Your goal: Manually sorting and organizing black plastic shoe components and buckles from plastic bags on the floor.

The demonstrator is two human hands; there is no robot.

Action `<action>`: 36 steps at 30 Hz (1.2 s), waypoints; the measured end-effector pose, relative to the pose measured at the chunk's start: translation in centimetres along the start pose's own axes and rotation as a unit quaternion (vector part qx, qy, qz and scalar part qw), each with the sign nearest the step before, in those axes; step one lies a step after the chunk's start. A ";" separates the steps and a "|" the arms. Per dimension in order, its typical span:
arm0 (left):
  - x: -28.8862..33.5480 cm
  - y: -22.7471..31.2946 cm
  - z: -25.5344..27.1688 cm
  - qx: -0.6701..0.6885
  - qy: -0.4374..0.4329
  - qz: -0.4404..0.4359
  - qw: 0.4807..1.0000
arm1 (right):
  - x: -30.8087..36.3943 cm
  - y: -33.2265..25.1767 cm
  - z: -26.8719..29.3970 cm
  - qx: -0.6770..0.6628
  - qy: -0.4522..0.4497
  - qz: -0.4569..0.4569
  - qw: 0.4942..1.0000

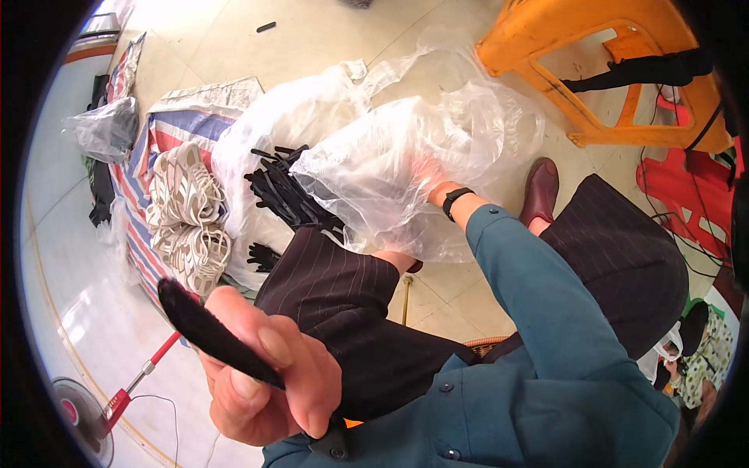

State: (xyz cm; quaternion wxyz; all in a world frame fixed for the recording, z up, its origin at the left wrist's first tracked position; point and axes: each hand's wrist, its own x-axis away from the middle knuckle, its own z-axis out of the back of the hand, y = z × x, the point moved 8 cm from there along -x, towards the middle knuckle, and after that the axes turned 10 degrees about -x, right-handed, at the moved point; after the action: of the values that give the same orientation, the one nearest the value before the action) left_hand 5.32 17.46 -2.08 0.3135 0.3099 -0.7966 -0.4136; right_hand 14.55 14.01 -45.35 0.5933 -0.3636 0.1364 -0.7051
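Note:
Close in front, at lower left, my left hand (269, 370) pinches a curved black strip (214, 335) with a fuzzy-looking surface between thumb and fingers. My right hand (427, 173) reaches forward into a large clear plastic bag (359, 156), whose film blurs and covers its fingers. I cannot make out whether it grips anything. Beside the bag, just beyond my left knee, lies a heap of similar black strips (289, 191), partly under the plastic. A smaller black bunch (264, 256) sits nearer my knee.
Beige and white lace-up shoes (187, 203) rest on a striped woven sheet (139, 226) at left. An orange plastic stool (538, 70) stands at far right, with a black item on it. Red plastic (679, 187) and cables lie beyond my right knee. A fan (82, 413) is at lower left.

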 end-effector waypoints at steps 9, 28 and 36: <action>1.2 0.0 -0.7 0.014 0.063 0.013 0.998 | 3.0 4.4 -2.2 -0.327 0.144 -0.050 0.933; 1.9 -2.4 -5.4 -0.156 -0.036 0.054 0.986 | 10.9 -2.2 8.4 -0.391 0.216 -0.267 0.854; 0.6 -5.6 -5.3 -0.102 -0.100 0.118 0.983 | 12.8 0.2 7.8 -0.407 0.174 -0.268 0.856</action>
State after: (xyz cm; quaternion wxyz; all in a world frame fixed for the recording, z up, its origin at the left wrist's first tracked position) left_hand 10.34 11.91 -4.30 0.3087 0.1373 -0.8085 -0.4818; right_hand 19.60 3.80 -35.51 0.1473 -0.4661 0.4093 -0.7704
